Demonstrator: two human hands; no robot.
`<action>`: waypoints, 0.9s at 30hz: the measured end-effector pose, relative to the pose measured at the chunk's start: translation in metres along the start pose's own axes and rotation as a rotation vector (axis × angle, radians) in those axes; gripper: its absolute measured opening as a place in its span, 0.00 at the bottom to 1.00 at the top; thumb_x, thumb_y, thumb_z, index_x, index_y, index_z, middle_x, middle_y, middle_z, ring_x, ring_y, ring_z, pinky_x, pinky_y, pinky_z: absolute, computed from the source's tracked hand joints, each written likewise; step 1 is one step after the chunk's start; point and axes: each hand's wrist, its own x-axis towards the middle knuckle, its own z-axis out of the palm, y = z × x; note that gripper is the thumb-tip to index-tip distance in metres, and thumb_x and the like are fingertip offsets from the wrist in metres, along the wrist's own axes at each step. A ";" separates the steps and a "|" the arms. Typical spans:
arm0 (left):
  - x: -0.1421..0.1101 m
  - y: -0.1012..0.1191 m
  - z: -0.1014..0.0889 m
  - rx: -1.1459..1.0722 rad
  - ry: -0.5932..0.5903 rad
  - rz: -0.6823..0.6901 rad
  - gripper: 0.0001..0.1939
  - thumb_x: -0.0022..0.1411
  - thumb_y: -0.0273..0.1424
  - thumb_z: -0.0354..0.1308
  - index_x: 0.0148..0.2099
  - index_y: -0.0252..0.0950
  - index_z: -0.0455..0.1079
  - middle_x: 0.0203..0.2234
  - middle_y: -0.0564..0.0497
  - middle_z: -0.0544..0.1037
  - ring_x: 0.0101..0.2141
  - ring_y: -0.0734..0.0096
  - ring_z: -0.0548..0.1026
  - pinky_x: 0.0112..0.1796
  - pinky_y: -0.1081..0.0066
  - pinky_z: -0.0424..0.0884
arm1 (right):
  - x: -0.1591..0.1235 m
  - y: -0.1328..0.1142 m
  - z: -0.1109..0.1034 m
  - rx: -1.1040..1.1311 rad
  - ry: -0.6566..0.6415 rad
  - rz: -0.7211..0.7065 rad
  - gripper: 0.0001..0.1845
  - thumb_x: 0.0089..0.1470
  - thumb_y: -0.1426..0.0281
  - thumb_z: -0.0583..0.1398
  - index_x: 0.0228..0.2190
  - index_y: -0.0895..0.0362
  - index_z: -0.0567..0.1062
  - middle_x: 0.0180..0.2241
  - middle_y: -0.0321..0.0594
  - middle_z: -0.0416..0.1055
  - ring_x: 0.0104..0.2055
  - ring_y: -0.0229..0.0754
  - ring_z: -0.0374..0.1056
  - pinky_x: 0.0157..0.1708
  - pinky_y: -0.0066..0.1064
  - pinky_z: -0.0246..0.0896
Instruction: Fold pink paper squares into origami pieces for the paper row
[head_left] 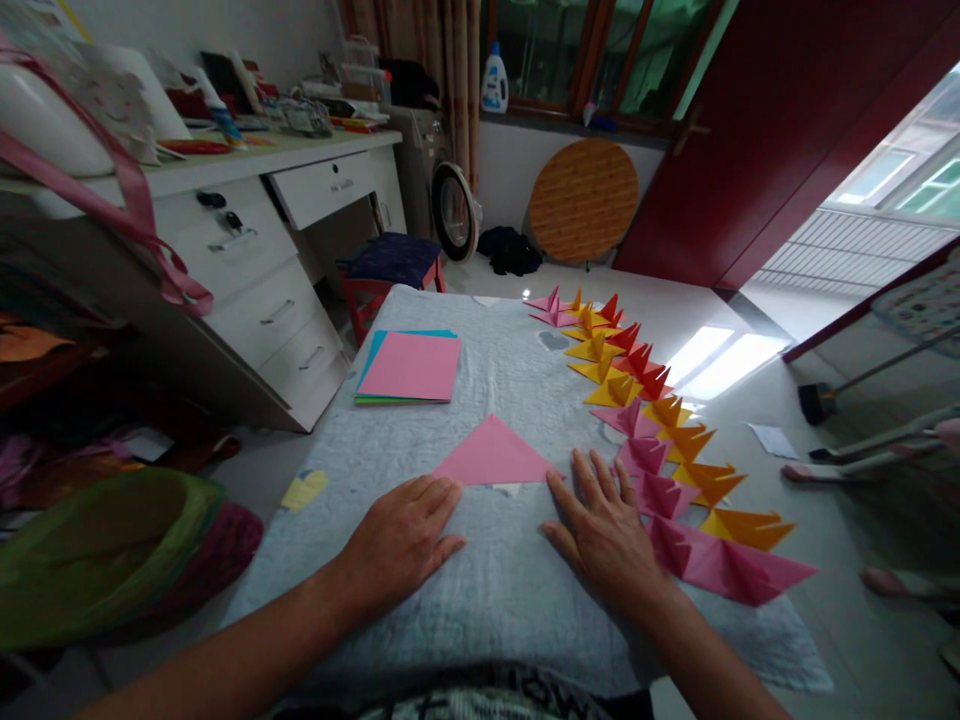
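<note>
A pink sheet of origami paper (493,455), folded into a triangle, lies on the cloth-covered table with its point facing away from me. On its left corner rest the fingertips of my left hand (409,530), fingers side by side and thumb apart. My right hand (604,525) lies flat with spread fingers, its index fingertip at the right corner. Just beyond that hand stand folded pink paper cranes (667,495), yellow cranes (596,350) and red cranes (637,360) in rows. A stack of square paper (411,367), pink on top, sits at the far left of the table.
The pale blue patterned cloth (495,590) covers the table. Left of it are a green-lined bin (112,560) and a white desk (247,270). A red stool (390,265) with a dark cushion stands beyond the far left corner, near a washing machine with its door (455,212) open.
</note>
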 end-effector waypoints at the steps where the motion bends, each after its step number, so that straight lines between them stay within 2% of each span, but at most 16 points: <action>1: -0.002 0.000 0.001 0.007 0.011 -0.010 0.19 0.68 0.37 0.56 0.56 0.30 0.69 0.49 0.39 0.77 0.50 0.54 0.74 0.52 0.58 0.72 | -0.001 0.000 0.000 -0.011 0.006 0.014 0.30 0.59 0.51 0.60 0.59 0.50 0.72 0.66 0.55 0.58 0.69 0.67 0.49 0.64 0.62 0.42; 5: -0.012 -0.003 0.004 0.029 0.063 -0.053 0.19 0.69 0.38 0.53 0.55 0.32 0.70 0.48 0.39 0.78 0.49 0.53 0.75 0.50 0.56 0.73 | -0.004 -0.003 -0.001 -0.037 0.007 0.051 0.30 0.58 0.55 0.62 0.58 0.52 0.72 0.66 0.55 0.57 0.69 0.67 0.48 0.64 0.61 0.41; 10: -0.019 -0.002 0.001 0.135 0.087 -0.082 0.17 0.69 0.36 0.53 0.52 0.30 0.71 0.45 0.38 0.78 0.46 0.51 0.75 0.47 0.55 0.73 | -0.005 -0.005 -0.002 -0.033 0.011 0.093 0.30 0.59 0.54 0.61 0.58 0.56 0.72 0.66 0.55 0.58 0.69 0.67 0.49 0.64 0.60 0.42; 17: -0.022 0.007 -0.011 0.226 0.013 -0.198 0.14 0.63 0.34 0.59 0.47 0.30 0.74 0.42 0.38 0.78 0.42 0.51 0.75 0.40 0.57 0.74 | -0.005 -0.011 -0.001 -0.068 0.013 0.116 0.31 0.60 0.55 0.60 0.57 0.62 0.72 0.64 0.59 0.61 0.68 0.66 0.51 0.64 0.57 0.43; 22: -0.013 -0.003 -0.024 0.131 -0.079 -0.266 0.10 0.65 0.34 0.57 0.41 0.33 0.74 0.36 0.42 0.77 0.38 0.53 0.75 0.40 0.55 0.72 | -0.003 -0.014 0.000 -0.037 -0.026 0.164 0.35 0.59 0.57 0.60 0.59 0.69 0.68 0.65 0.63 0.57 0.68 0.66 0.50 0.64 0.56 0.44; 24: -0.002 -0.011 -0.030 0.039 -0.082 -0.285 0.10 0.66 0.34 0.55 0.43 0.34 0.73 0.37 0.43 0.77 0.39 0.54 0.75 0.42 0.55 0.72 | 0.002 -0.015 -0.003 0.002 -0.040 0.166 0.34 0.59 0.59 0.59 0.60 0.69 0.67 0.67 0.63 0.54 0.69 0.66 0.49 0.64 0.55 0.46; 25: 0.006 -0.014 -0.032 -0.001 -0.068 -0.284 0.12 0.66 0.35 0.56 0.47 0.34 0.72 0.40 0.42 0.77 0.41 0.53 0.75 0.44 0.56 0.72 | 0.006 -0.016 -0.006 0.026 -0.048 0.158 0.34 0.59 0.60 0.59 0.60 0.68 0.66 0.67 0.62 0.53 0.69 0.65 0.49 0.64 0.54 0.47; 27: 0.024 -0.018 -0.033 -0.034 -0.065 -0.268 0.22 0.63 0.36 0.58 0.57 0.33 0.67 0.50 0.39 0.76 0.48 0.52 0.74 0.48 0.55 0.71 | 0.018 -0.017 -0.013 0.084 -0.067 0.124 0.35 0.59 0.61 0.59 0.62 0.66 0.64 0.67 0.60 0.54 0.68 0.62 0.51 0.63 0.52 0.49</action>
